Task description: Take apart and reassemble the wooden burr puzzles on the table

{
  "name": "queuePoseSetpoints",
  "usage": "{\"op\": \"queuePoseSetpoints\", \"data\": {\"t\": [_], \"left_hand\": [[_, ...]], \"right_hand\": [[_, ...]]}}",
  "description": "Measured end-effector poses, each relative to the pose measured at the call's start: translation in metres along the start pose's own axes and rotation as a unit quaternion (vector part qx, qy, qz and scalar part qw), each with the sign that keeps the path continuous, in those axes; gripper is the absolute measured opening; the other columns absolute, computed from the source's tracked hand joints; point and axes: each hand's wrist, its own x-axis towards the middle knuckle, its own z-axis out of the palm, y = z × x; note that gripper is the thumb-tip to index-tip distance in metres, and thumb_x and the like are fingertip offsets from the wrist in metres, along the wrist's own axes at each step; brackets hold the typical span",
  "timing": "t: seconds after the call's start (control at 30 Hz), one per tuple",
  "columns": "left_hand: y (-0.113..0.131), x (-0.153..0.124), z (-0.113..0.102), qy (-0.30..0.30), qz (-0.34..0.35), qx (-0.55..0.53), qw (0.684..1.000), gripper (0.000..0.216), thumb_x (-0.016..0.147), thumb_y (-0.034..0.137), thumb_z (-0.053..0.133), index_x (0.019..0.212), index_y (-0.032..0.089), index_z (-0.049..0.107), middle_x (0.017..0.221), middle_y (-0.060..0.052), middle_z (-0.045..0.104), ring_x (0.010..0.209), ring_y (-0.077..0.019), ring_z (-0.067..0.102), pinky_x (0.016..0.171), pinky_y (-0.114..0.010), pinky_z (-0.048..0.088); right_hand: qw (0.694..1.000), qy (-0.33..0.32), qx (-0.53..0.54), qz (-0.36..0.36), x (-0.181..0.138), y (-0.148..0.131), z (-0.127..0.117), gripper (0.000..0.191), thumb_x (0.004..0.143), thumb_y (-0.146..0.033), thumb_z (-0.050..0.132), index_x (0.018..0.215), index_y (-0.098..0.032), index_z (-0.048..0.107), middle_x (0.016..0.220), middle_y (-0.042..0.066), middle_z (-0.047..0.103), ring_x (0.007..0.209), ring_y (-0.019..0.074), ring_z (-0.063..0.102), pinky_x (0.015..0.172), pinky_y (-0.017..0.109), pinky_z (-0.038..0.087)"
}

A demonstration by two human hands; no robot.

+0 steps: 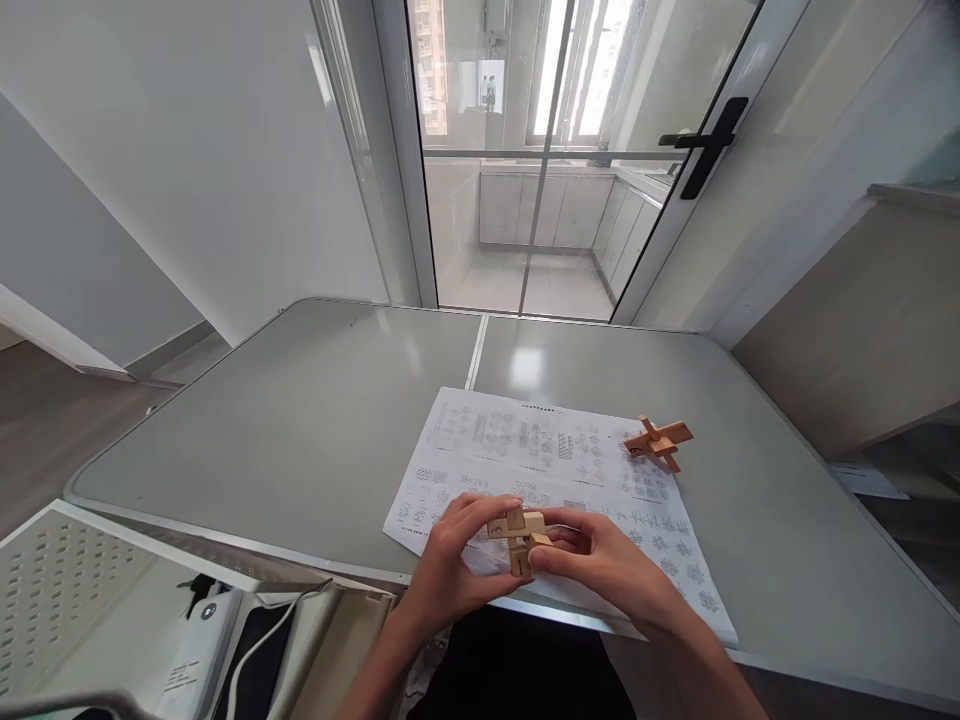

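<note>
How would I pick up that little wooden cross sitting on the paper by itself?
Probably from above. The wooden cross lies flat on the corner of the printed sheet, clear of both hands. Pinch its long bar on the two sides near the middle, where the pieces cross, so it stays together.

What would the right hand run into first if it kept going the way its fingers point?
The right hand points leftward at the wooden puzzle piece it already pinches; directly beyond are the left hand's fingers, gripping the same piece. Depth there is hard to judge.
</note>
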Motion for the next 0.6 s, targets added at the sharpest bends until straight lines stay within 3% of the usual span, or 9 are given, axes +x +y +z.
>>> {"op": "queuePoseSetpoints", "data": {"t": [0.17, 0.37, 0.5, 0.6], "left_hand": [[-0.001, -0.001, 0.002, -0.045, 0.020, 0.032, 0.998, 0.070, 0.076, 0.021, 0.091, 0.139, 0.033, 0.062, 0.130, -0.003, 0.075, 0.117, -0.0272, 0.064, 0.104, -0.044, 0.054], [0.001, 0.000, 0.002, -0.024, 0.007, 0.015, 1.000, 0.066, 0.078, 0.021, 0.088, 0.138, 0.032, 0.062, 0.129, -0.004, 0.075, 0.112, -0.0258, 0.067, 0.102, -0.042, 0.055], [0.003, 0.000, -0.004, -0.002, -0.047, -0.041, 0.998, 0.070, 0.074, 0.021, 0.091, 0.137, 0.034, 0.063, 0.122, -0.002, 0.074, 0.108, -0.0236, 0.069, 0.098, -0.037, 0.056], [0.003, -0.001, -0.009, -0.013, -0.086, -0.083, 0.993, 0.074, 0.070, 0.024, 0.095, 0.137, 0.035, 0.064, 0.126, -0.002, 0.072, 0.109, -0.0236, 0.069, 0.096, -0.034, 0.055]], "right_hand": [[0.998, -0.009, -0.058, 0.004, 0.003, -0.001, 0.003, 0.033, 0.083, -0.044, 0.083, 0.104, -0.019, 0.076, 0.094, 0.003, 0.077, 0.092, 0.0241, 0.070, 0.081, 0.034, 0.054], [0.999, 0.008, -0.030, -0.040, 0.007, 0.005, 0.007, 0.043, 0.085, -0.043, 0.083, 0.118, -0.023, 0.065, 0.109, 0.005, 0.075, 0.105, 0.0256, 0.070, 0.091, 0.038, 0.056], [0.991, 0.014, -0.081, -0.103, 0.003, 0.010, 0.008, 0.032, 0.101, -0.050, 0.064, 0.121, -0.025, 0.061, 0.114, 0.006, 0.073, 0.104, 0.0228, 0.070, 0.098, 0.040, 0.055], [0.977, 0.030, -0.156, -0.139, 0.000, 0.012, 0.007, 0.028, 0.107, -0.049, 0.053, 0.123, -0.026, 0.060, 0.116, 0.006, 0.073, 0.098, 0.0205, 0.070, 0.093, 0.037, 0.056]]}}
